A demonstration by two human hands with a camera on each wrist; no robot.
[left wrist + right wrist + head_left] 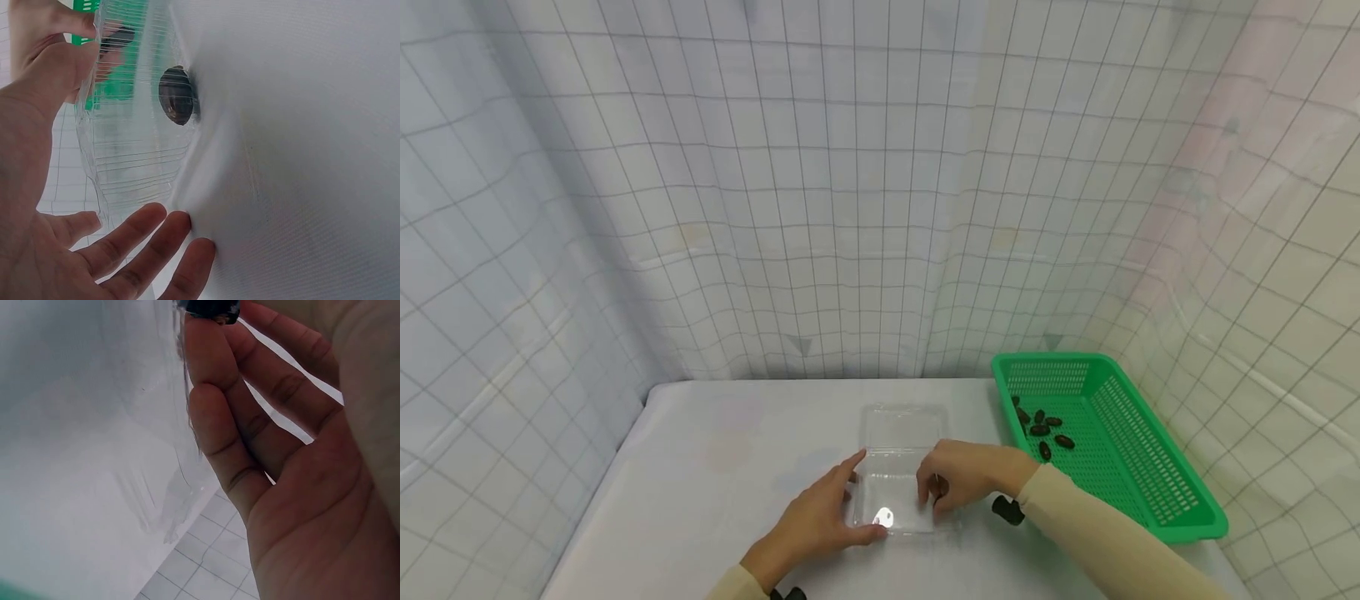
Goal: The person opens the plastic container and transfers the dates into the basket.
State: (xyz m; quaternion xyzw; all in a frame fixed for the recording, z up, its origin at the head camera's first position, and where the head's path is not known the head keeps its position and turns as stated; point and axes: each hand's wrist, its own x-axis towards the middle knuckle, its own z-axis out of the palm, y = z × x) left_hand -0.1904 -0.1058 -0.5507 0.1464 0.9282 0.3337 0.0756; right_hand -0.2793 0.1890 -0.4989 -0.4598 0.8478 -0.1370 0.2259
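A clear plastic clamshell box (895,492) lies on the white table, its lid (904,427) folded back behind it. My left hand (820,512) is at the box's left side, fingers spread and fairly straight, thumb by the front rim. Over the right part of the box, my right hand (958,477) pinches a dark brown date (119,39), seen through the clear wall in the left wrist view. Another date (177,95) lies low in the box in that view. The right wrist view shows the right hand's curled fingers (215,419) against the box's edge.
A green plastic basket (1180,467) stands at the right of the table, with several dates (1040,430) along its left side. White grid-patterned sheets (850,208) hang at the back and both sides. A black wrist strap (1007,510) sits by the right wrist.
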